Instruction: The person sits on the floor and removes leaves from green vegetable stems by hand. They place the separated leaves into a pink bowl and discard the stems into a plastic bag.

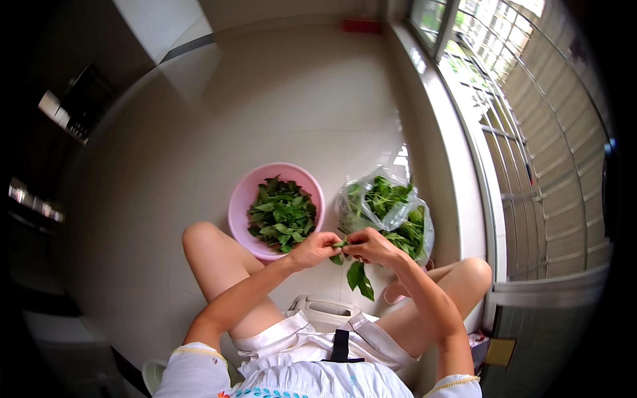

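Observation:
Between my knees, my left hand (316,249) and my right hand (374,246) meet fingertip to fingertip on a sprig of leafy greens (359,279), whose larger leaves hang down below the right hand. Just beyond my left hand stands a round pink plastic basin (239,209), with a heap of loose green leaves (282,214) inside. Past my right hand, clear plastic bags (352,199) lie open on the floor, filled with stemmed greens (409,234).
I sit on a light plastic stool (326,311) over a glossy tiled floor (249,119). A window ledge (455,124) with metal bars beyond it runs along the right. A red object (362,26) lies by the far wall. A pale container (153,374) stands at lower left.

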A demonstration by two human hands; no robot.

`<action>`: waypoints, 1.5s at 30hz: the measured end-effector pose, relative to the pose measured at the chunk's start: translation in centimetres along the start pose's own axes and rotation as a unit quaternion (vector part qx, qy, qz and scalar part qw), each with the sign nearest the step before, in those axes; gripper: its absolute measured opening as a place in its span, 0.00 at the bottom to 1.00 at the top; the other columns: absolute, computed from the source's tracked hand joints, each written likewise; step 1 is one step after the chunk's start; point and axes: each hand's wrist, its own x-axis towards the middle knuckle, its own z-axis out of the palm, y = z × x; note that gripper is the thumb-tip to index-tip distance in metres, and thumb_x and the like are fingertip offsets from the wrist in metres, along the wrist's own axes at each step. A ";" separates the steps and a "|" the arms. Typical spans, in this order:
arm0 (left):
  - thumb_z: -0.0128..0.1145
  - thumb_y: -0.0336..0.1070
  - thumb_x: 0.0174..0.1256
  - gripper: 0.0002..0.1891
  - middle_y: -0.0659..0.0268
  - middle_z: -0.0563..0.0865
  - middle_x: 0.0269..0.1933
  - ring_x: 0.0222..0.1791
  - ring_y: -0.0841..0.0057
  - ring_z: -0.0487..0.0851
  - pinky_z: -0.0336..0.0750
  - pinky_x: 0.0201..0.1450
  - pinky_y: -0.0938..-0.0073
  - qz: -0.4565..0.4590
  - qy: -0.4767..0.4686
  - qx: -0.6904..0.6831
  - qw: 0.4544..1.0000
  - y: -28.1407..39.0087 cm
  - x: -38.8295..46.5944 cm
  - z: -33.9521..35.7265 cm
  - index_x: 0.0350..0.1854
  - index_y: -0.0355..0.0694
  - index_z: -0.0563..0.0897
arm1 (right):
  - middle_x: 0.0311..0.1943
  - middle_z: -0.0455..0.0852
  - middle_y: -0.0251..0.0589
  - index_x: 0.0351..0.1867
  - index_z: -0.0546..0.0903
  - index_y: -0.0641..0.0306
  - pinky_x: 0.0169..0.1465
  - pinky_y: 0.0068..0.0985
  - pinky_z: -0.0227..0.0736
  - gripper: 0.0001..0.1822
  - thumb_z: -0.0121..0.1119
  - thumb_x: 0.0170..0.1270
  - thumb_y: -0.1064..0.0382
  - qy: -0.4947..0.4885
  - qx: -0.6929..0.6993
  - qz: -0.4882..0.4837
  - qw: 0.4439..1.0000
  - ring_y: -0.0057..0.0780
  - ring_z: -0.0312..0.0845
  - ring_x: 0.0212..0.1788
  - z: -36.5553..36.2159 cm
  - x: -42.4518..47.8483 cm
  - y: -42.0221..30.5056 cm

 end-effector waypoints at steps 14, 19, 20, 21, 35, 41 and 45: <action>0.56 0.31 0.42 0.20 0.57 0.79 0.28 0.27 0.74 0.76 0.70 0.31 0.76 -0.010 0.428 0.227 0.875 -2.8 -3.3 -11.9 0.42 0.32 0.72 | 0.09 0.69 0.30 0.18 0.76 0.71 0.15 0.18 0.56 0.10 0.57 0.46 0.64 0.376 -0.073 -0.064 0.921 0.13 0.61 0.13 -7.8 1.9 3.4; 0.58 0.38 0.42 0.34 0.47 0.61 0.55 0.55 0.59 0.61 0.56 0.57 0.70 -0.045 0.430 0.436 0.789 -2.4 -3.3 -11.4 0.52 0.28 0.60 | 0.15 0.73 0.32 0.42 0.73 0.74 0.14 0.15 0.58 0.16 0.53 0.51 0.67 0.389 -0.027 -0.049 0.920 0.12 0.60 0.12 -8.5 2.5 3.0; 0.58 0.38 0.43 0.33 0.48 0.61 0.55 0.55 0.59 0.61 0.56 0.57 0.70 -0.034 0.415 0.418 0.808 -2.2 -3.0 -10.9 0.52 0.29 0.61 | 0.14 0.72 0.31 0.42 0.73 0.72 0.14 0.15 0.58 0.15 0.52 0.52 0.67 0.389 -0.046 -0.044 0.919 0.12 0.60 0.12 -8.8 2.5 3.0; 0.58 0.38 0.43 0.32 0.49 0.62 0.55 0.55 0.60 0.61 0.56 0.57 0.71 -0.023 0.398 0.399 0.826 -1.4 -2.9 -9.9 0.52 0.29 0.61 | 0.14 0.71 0.30 0.41 0.74 0.71 0.14 0.15 0.58 0.14 0.51 0.53 0.67 0.390 -0.065 -0.039 0.918 0.12 0.59 0.12 -9.1 2.4 3.1; 0.56 0.35 0.47 0.20 0.60 0.72 0.45 0.42 0.72 0.72 0.70 0.41 0.75 0.064 0.309 0.240 0.918 0.3 -1.7 -5.9 0.44 0.34 0.71 | 0.15 0.74 0.35 0.33 0.75 0.67 0.13 0.14 0.58 0.10 0.58 0.47 0.68 0.421 0.031 -0.088 0.902 0.15 0.64 0.12 -9.1 3.2 3.4; 0.56 0.34 0.48 0.17 0.62 0.74 0.42 0.38 0.77 0.74 0.72 0.38 0.79 0.066 0.248 0.160 0.953 1.4 -0.9 -3.7 0.41 0.33 0.73 | 0.18 0.76 0.36 0.30 0.76 0.71 0.16 0.13 0.61 0.08 0.55 0.51 0.66 0.342 0.081 -0.107 0.930 0.15 0.65 0.14 -9.3 2.7 3.8; 0.55 0.35 0.49 0.16 0.62 0.77 0.38 0.37 0.78 0.74 0.70 0.40 0.80 0.111 0.240 0.162 0.951 -0.2 -0.4 -3.6 0.41 0.33 0.73 | 0.17 0.74 0.34 0.28 0.76 0.70 0.16 0.13 0.60 0.09 0.55 0.51 0.64 0.268 0.141 -0.100 0.948 0.14 0.63 0.14 -7.4 2.8 2.5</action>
